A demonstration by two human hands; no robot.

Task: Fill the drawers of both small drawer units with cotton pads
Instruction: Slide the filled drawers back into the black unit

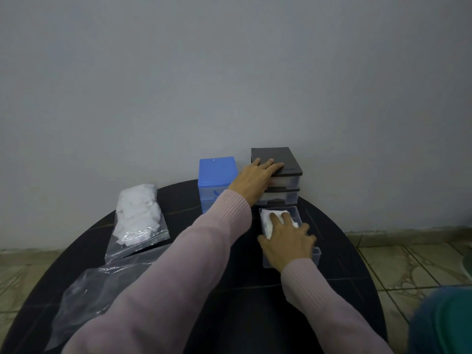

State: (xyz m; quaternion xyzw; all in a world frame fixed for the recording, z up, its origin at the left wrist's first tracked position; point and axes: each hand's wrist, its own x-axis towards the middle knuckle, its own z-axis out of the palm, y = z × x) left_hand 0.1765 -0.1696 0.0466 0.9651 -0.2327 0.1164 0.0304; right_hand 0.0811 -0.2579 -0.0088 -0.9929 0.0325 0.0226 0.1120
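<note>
Drawer (293, 226) pulled out onto the tabletop (229, 290), cotton pads (268, 221) inside.
I see right hand (288, 241) fingers (275, 218) flat, released, pressing the pads; left hand (255, 180) rests flat on the dark drawer unit (283, 175).

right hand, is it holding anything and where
The right hand presses cotton pads down inside the pulled-out clear drawer, lying over its middle. Whether its fingers grip them cannot be told.

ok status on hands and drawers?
Left hand flat on dark unit. Right hand pressing pads into clear drawer. Nothing blocking.
</note>
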